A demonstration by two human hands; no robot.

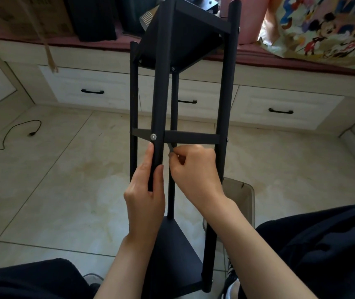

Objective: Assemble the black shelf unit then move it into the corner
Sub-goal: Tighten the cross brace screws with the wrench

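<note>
- The black shelf unit (221, 117) lies tipped over between my knees, above the tiled floor (64, 190), its far end pointing at the white drawers (90, 89).
- My left hand (145, 197) wraps its fingers around the nearest pole (160, 93), just below a silver screw (153, 137).
- My right hand (196, 171) sits right beside that pole and pinches a small grey tool (170, 149) under the middle shelf board (190, 137).
- A black cable (16, 131) lies on the floor, well to the left of the shelf.
</note>
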